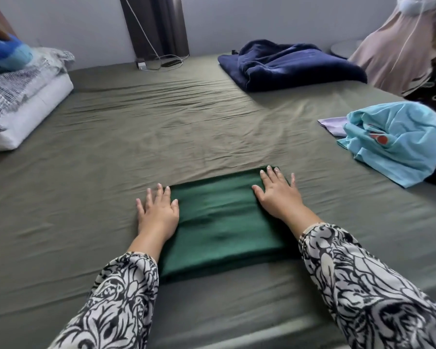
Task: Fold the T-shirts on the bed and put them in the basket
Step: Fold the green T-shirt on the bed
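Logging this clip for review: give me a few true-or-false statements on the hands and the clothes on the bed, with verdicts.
1. Both hands lie flat on the folded green T-shirt. True: left hand at its left edge, right hand at its right edge.
2. The green T-shirt is crumpled. False: it lies as a neat rectangle.
3. A light blue T-shirt lies unfolded to the right. True.
4. The navy garment lies under the right hand. False: it lies far off, near the wall.

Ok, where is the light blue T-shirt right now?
In the head view the light blue T-shirt lies crumpled at the bed's right edge, right of the folded green T-shirt, nearer than the navy blanket.
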